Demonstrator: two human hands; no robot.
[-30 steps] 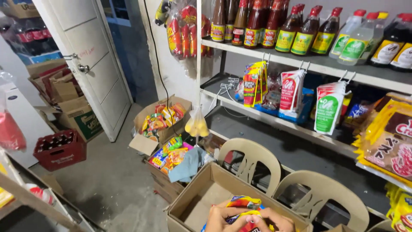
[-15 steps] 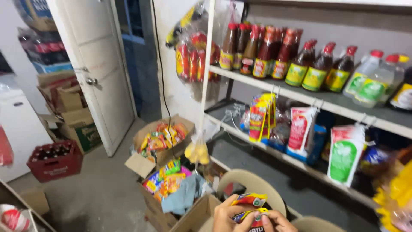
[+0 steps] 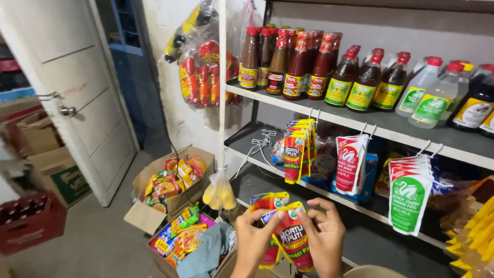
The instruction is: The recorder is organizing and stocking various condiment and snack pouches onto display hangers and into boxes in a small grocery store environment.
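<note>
Head view: both hands have raised red sauce pouches (image 3: 289, 238) toward shelf.

Red-yellow-green pouches (image 3: 288, 237) held low centre; matching pouches (image 3: 298, 149) and white-green pouches (image 3: 409, 198) hang from shelf hooks

Sauce pouches (image 3: 288, 234): glossy plastic film, red and yellow print, crinkled, catching light; pinched by bare left hand (image 3: 253, 241) and right hand (image 3: 324, 238)
Hanging pouches (image 3: 300, 149): same shiny film, smooth
Bottles (image 3: 294, 64) on top shelf: glossy, dark contents, red plastic caps, paper-look labels; glass or plastic cannot be told
Shelf board (image 3: 360, 122): matt grey, smooth
Upright post (image 3: 222, 92): white painted metal, slight sheen
Cardboard box (image 3: 154, 177): matt brown, rough torn flaps
Crate (image 3: 31, 221): red moulded plastic, dull
Cloth (image 3: 208, 252): grey-blue, soft, matt
Floor (image 3: 98, 242): bare concrete, rough
</note>
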